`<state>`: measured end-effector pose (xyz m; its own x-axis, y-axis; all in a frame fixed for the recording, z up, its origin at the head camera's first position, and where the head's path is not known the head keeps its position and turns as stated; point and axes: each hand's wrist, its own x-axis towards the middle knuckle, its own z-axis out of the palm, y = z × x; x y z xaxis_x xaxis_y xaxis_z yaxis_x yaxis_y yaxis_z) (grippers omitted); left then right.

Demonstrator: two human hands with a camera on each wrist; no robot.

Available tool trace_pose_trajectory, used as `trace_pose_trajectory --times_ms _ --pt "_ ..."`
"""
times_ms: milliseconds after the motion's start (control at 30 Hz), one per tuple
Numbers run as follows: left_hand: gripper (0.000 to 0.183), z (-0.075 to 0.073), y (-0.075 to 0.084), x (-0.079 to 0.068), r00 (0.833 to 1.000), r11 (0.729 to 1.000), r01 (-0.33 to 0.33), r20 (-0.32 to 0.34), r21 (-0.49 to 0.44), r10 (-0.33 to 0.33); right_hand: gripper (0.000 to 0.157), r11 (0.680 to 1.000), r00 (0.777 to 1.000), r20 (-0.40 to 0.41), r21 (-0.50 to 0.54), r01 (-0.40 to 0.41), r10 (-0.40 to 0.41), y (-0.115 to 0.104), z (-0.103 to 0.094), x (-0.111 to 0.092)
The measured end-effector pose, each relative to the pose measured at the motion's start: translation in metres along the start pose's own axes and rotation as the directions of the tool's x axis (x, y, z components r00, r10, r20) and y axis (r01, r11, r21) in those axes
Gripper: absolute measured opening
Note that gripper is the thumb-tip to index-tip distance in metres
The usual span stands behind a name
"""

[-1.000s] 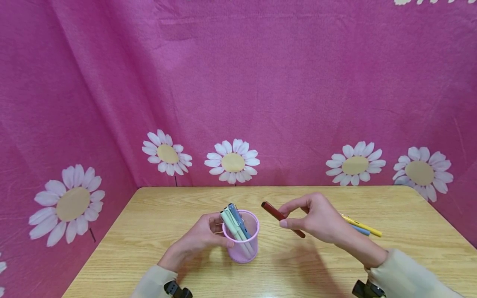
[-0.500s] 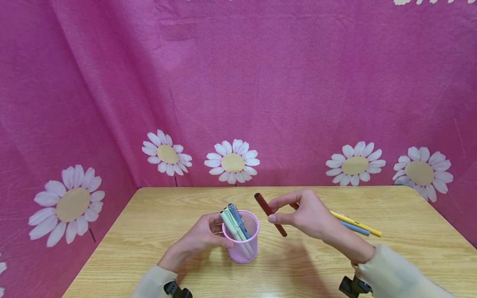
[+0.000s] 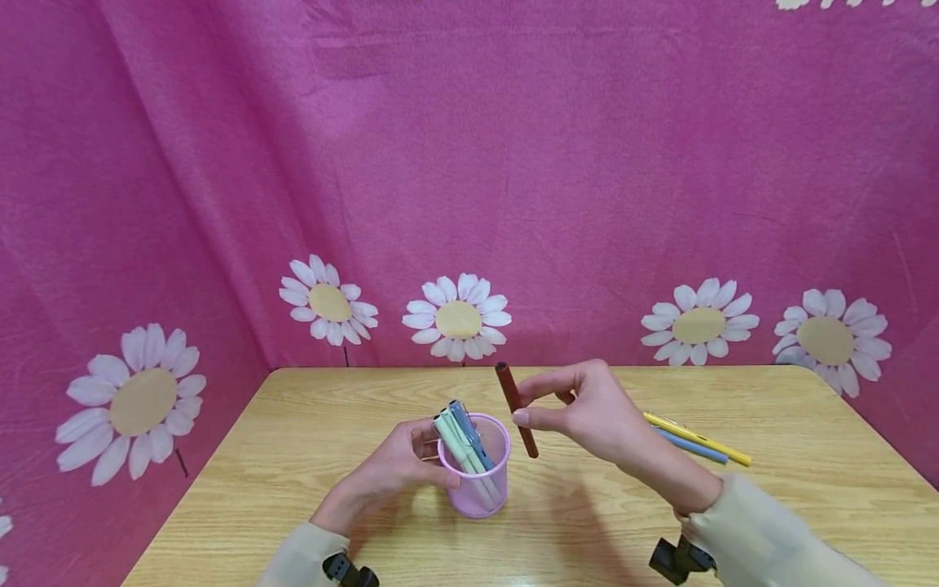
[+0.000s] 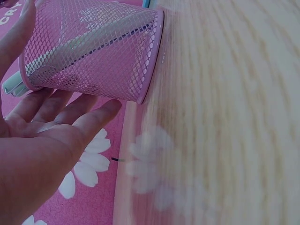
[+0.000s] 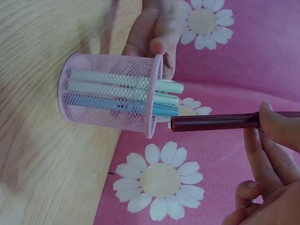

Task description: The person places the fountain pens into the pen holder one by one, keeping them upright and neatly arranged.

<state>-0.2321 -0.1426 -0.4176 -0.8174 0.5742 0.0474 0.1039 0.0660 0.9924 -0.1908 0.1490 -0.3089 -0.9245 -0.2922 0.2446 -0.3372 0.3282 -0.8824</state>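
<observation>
My left hand (image 3: 403, 458) holds a pink mesh pen cup (image 3: 499, 491) upright on the table, thumb at the near side of its rim and fingers behind. Two pale green pens (image 3: 455, 440) and a grey-blue pen (image 3: 471, 434) lean inside toward that hand. My right hand (image 3: 590, 416) pinches a dark red pen (image 3: 509, 387) between thumb and fingers. This pen stands steeply in the air just right of the cup. In the right wrist view its lower end (image 5: 187, 123) points at the cup's mouth, outside the rim.
A yellow pen (image 3: 707, 443) and a blue pen (image 3: 697, 447) lie side by side on the wooden table (image 3: 352, 408), right of and partly behind my right hand. A magenta cloth (image 3: 572, 204) with white daisies hangs behind the table and at its left.
My right hand has moved left and slightly up with the dark red pen, nearer the cup. The pen has turned from slanted to nearly upright. My left hand and the cup stay put.
</observation>
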Motion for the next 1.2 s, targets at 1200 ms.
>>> trace_pose_trajectory --times_ms 1200 --pt "0.065 0.0 0.001 0.0 1.0 1.0 -0.008 0.016 -0.004 0.008 0.023 0.989 0.998 -0.062 0.149 0.024 -0.015 0.005 0.05 0.015"
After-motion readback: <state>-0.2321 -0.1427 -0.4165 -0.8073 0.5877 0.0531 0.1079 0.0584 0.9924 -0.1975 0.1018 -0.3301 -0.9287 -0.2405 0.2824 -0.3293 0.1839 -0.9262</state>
